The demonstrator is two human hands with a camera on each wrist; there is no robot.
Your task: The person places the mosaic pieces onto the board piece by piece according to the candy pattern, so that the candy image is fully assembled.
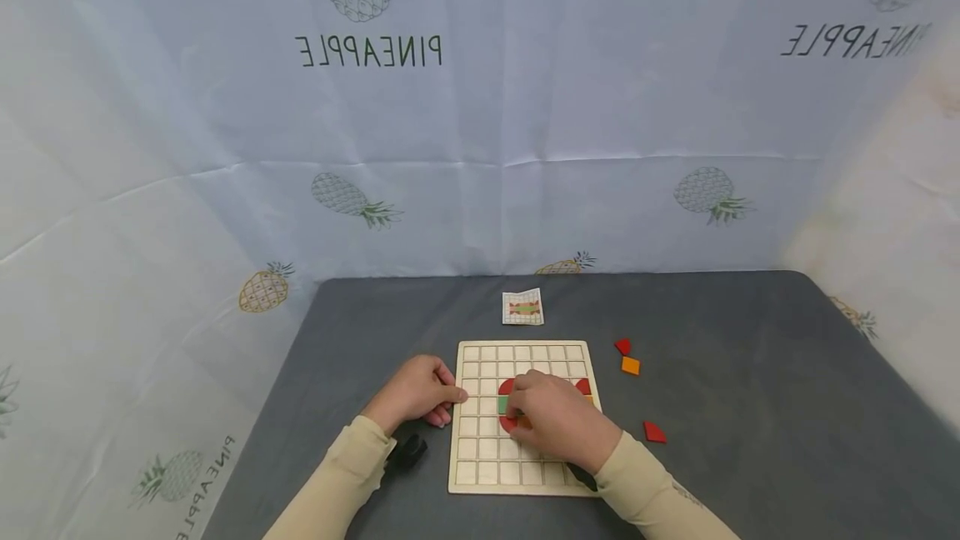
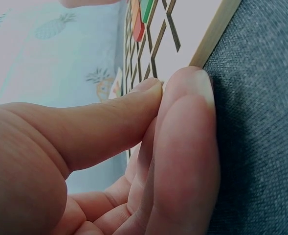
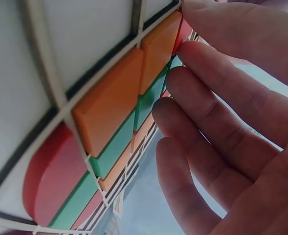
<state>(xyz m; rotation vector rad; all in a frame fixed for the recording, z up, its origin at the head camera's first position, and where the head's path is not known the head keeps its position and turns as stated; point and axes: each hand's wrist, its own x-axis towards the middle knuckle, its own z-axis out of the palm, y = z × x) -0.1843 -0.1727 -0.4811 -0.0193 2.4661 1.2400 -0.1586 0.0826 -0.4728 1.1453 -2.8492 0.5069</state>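
A light wooden grid board lies on the grey tabletop. My left hand pinches its left edge between thumb and fingers; the board's edge shows close up in the left wrist view. Over the middle of the board, my right hand has thumb and index fingertip at either side of a red rounded piece at the pattern's left end. Orange tiles and green tiles sit in rows beside it, with another red rounded piece at the far end. My right hand covers much of this pattern in the head view.
Behind the board lies a card printed with a coloured grid pattern. To the right are a loose red piece, an orange square and another red quarter-round piece. A pineapple-print curtain hangs behind the table.
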